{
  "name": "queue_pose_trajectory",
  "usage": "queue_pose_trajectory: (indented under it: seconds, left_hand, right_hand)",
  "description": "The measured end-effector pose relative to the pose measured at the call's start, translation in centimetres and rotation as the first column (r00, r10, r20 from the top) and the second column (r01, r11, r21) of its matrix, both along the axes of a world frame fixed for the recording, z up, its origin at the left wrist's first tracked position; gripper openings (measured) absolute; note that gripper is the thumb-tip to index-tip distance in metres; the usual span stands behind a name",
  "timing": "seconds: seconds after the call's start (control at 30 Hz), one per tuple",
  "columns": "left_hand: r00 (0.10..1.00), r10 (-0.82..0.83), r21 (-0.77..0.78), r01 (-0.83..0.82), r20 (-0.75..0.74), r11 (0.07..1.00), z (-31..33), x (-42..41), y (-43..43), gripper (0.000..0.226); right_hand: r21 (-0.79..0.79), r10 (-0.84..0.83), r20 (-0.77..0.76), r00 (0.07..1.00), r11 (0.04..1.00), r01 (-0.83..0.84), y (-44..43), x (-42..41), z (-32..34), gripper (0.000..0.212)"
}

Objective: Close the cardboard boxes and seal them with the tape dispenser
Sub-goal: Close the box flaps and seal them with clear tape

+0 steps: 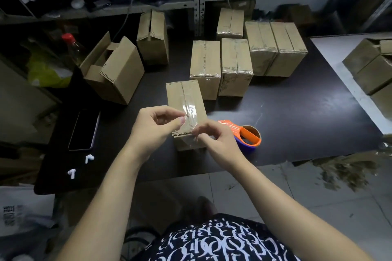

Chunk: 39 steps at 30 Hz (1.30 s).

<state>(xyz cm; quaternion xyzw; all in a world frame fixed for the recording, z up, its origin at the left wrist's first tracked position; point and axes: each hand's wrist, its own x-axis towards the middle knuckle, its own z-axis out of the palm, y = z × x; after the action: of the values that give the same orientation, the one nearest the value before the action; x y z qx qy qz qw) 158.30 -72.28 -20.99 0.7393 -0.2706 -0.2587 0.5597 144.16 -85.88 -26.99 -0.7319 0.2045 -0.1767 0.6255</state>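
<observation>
Sealing is the step in hand. The closed box point(184, 95) stands near the middle of the surface point(297, 116), and the tape dispenser point(248, 135) lies just right of it. The left hand point(154, 127) and right hand point(216, 142), fingers curled, each pinch a strip of clear tape point(191, 110) over the box's near end. Next, I judge, the strip needs pressing flat across the seam.

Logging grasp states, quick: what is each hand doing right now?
Left hand: pinches the clear tape strip over the box.
Right hand: pinches the same strip's near end.
</observation>
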Motion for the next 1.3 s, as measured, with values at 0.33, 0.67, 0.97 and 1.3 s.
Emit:
queue_pose_trajectory:
  seconds: [0.33,0.67,0.97,1.3]
  left_hand:
    - [0.957,0.281,-0.001,-0.281,-0.067,0.96,-2.4,-0.6,0.3,0.012]
    - [0.805,0.52,0.117,-0.51,-0.284,0.853,-4.6,-1.8,-0.4,0.011]
    - [0.667,0.679,0.118,-0.681,-0.306,0.722,-4.9,-3.7,-1.5,0.019]
    - [0.703,0.648,0.168,-0.629,-0.294,0.759,-5.4,-2.8,-0.6,0.007]
  right_hand:
    - [0.248,-0.209,-0.184,0.961,0.936,0.251,-1.6,-1.2,0.0,0.022]
    - [0.295,-0.278,-0.315,0.907,0.88,0.372,-3.0,-0.9,-0.6,0.017]
    - [-0.034,-0.291,-0.386,0.875,0.953,0.301,-3.4,0.2,-0.5,0.024]
    - [-0.05,-0.234,-0.383,0.893,0.971,0.233,-4.6,0.1,0.1,0.028]
